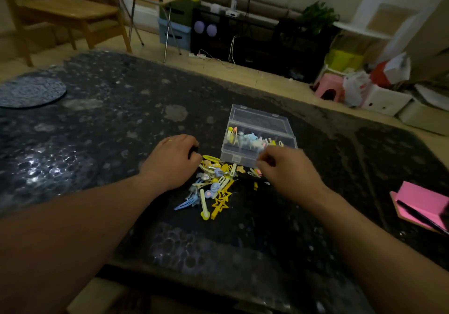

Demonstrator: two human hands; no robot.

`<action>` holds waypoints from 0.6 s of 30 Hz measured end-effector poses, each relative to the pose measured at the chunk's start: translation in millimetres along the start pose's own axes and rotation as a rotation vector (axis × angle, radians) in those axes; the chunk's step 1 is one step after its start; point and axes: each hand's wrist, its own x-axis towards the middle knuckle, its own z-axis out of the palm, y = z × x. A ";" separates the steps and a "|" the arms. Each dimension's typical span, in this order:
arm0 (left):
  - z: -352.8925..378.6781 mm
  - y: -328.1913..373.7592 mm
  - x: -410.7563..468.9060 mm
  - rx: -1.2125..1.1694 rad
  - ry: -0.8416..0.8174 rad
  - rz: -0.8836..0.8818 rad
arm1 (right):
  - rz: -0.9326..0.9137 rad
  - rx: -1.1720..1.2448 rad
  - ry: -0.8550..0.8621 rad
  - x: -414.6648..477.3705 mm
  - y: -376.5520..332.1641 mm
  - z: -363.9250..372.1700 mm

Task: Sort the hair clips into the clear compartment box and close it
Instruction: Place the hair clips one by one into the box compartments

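A clear compartment box (245, 157) stands open on the dark table, its lid (260, 119) tipped back; several pastel clips lie in its far row. A pile of yellow, blue and white hair clips (216, 185) lies just in front of the box. My left hand (173, 161) rests at the pile's left edge with its fingers curled down onto the clips. My right hand (284, 167) hovers at the box's front right corner, blurred, fingers curled; whether it holds a clip cannot be seen.
The dark speckled table (109, 131) carries a round dark mat (31, 92) at far left and a pink notebook with a pen (422, 206) at the right edge. Beyond the table are a wooden chair, storage boxes and a pink stool (330, 90).
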 end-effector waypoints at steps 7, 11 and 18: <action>-1.3 0.9 0.5 -0.001 0.017 -0.010 | -0.012 -0.091 -0.095 -8.2 7.1 15.5; -1.5 1.5 0.3 0.004 0.009 -0.010 | 0.025 -0.150 -0.101 -7.8 0.6 15.2; -0.7 0.8 -0.1 -0.009 0.028 -0.001 | 0.044 -0.168 -0.214 -7.5 -7.7 17.2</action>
